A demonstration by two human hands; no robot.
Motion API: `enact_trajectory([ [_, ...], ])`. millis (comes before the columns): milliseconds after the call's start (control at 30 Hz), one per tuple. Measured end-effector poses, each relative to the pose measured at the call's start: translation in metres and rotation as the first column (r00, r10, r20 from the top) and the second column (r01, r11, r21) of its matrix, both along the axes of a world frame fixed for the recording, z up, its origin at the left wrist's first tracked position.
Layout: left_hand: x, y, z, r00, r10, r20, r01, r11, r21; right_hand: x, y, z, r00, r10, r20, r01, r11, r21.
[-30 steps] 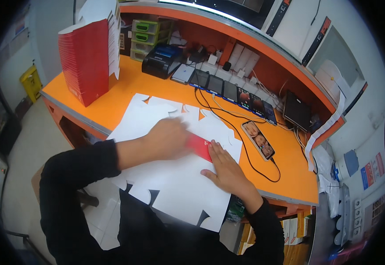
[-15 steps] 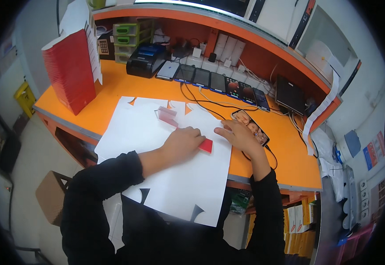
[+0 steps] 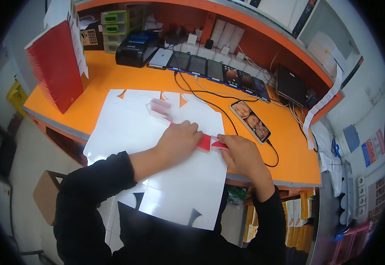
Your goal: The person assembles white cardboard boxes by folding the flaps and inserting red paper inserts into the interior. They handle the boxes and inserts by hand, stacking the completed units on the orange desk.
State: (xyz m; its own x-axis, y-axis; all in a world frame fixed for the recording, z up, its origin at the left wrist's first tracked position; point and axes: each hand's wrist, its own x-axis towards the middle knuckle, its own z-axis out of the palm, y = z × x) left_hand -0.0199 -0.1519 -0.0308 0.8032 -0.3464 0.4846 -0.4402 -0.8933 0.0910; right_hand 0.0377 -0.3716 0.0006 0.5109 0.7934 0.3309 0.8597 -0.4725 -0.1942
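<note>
On the orange desk lies a large white sheet (image 3: pixel 175 176) with cut-out notches along its edges. Across it runs a flat red strip (image 3: pixel 204 143), whose far-left end rises in a pinkish, see-through curl (image 3: pixel 160 107). My left hand (image 3: pixel 178 142) is closed over the strip's middle, fingers bent and holding it against the sheet. At the strip's right end, my right hand (image 3: pixel 244 154) pinches a small red-and-white piece (image 3: pixel 219 145) between thumb and fingers. Whether that piece is still joined to the strip cannot be made out.
A lit phone (image 3: pixel 251 121) on a cable lies beyond my right hand. Farther back are a row of phones (image 3: pixel 214 70), a black printer (image 3: pixel 136 49) and loose cables. A tall red folder-like block (image 3: pixel 56 66) stands at the left.
My right hand has come from beside the lit phone to the strip's right end, where it now pinches the small red-and-white piece. The left hand stays on the strip.
</note>
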Motion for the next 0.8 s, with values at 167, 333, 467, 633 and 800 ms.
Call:
enact_trajectory([
  [167,-0.002,-0.005,0.0,1.0,0.003,0.03,-0.002,1.0,-0.023,-0.025,0.005,-0.004,0.97,0.09,0.224,-0.084,0.996,-0.04],
  [333,-0.002,-0.003,0.002,1.0,-0.008,0.021,0.01,0.999,-0.054,-0.027,0.021,0.002,0.997,-0.07,0.016,0.071,0.978,-0.195],
  [467,-0.001,0.0,-0.001,0.999,-0.017,0.033,0.019,0.998,-0.059,-0.027,0.027,0.017,0.984,-0.118,-0.132,0.091,0.977,-0.192],
  [633,0.013,0.008,0.004,1.0,-0.015,-0.023,0.017,0.996,0.088,-0.02,0.015,-0.009,0.992,0.018,-0.123,-0.007,0.996,0.092],
  [800,0.023,0.055,0.085,0.949,0.302,-0.087,-0.308,0.949,-0.066,-0.019,-0.02,-0.016,0.514,0.719,-0.468,0.186,0.439,0.879],
])
